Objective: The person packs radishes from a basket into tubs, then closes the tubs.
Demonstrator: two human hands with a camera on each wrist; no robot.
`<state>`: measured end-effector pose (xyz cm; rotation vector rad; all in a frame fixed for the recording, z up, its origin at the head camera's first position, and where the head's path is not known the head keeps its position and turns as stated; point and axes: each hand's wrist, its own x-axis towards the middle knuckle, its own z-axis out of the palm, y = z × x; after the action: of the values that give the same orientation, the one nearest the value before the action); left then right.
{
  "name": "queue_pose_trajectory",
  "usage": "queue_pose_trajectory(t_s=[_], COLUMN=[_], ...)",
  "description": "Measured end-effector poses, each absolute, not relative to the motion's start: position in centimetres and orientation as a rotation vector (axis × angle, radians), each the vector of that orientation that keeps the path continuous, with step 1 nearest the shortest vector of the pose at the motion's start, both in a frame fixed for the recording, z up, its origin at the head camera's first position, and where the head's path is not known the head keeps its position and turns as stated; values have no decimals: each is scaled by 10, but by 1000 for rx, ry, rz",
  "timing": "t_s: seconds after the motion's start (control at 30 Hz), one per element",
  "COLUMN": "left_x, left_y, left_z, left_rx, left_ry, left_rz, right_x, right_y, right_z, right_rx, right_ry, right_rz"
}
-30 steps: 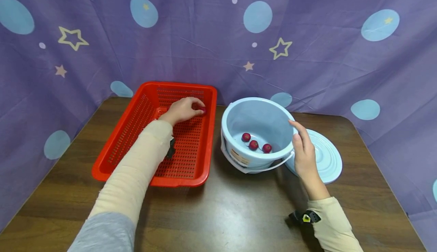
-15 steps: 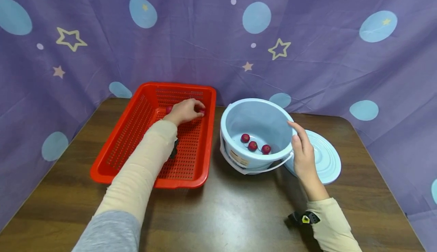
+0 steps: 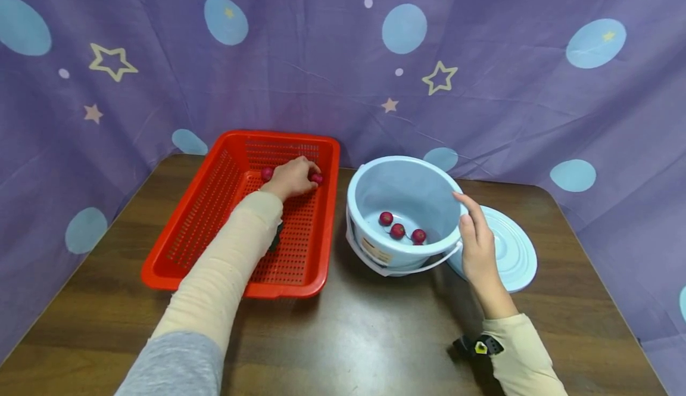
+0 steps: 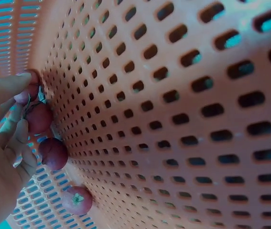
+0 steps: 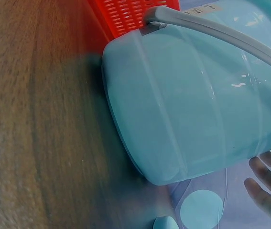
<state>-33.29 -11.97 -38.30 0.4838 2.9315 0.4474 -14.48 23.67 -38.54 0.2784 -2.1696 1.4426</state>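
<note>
Red radishes [image 3: 316, 178] sit pinched in my left hand [image 3: 291, 177], far corner of the basket [image 3: 177, 268]; my right hand [image 3: 479, 251], fingers straight, steadies the bucket [image 3: 375, 253] right of it.

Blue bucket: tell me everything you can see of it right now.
The bucket is pale blue, smooth plastic by its look, round and open-topped, upright on the table right of the red basket. Its white handle hangs down the near side, over a small label. Three red fruits lie inside. The right hand rests on its right rim; the lid lies behind that hand.
</note>
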Motion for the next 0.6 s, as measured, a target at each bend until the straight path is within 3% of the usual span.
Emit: queue_pose_trajectory(t_s=[0.6], left_x=[-333], left_y=[-118], left_z=[-383], left_rx=[421], left_ry=[2987], left_rz=[478], right_x=[-147], right_y=[238], right_z=[-385], right_rx=[292], right_ry=[-2166], right_rz=[1440])
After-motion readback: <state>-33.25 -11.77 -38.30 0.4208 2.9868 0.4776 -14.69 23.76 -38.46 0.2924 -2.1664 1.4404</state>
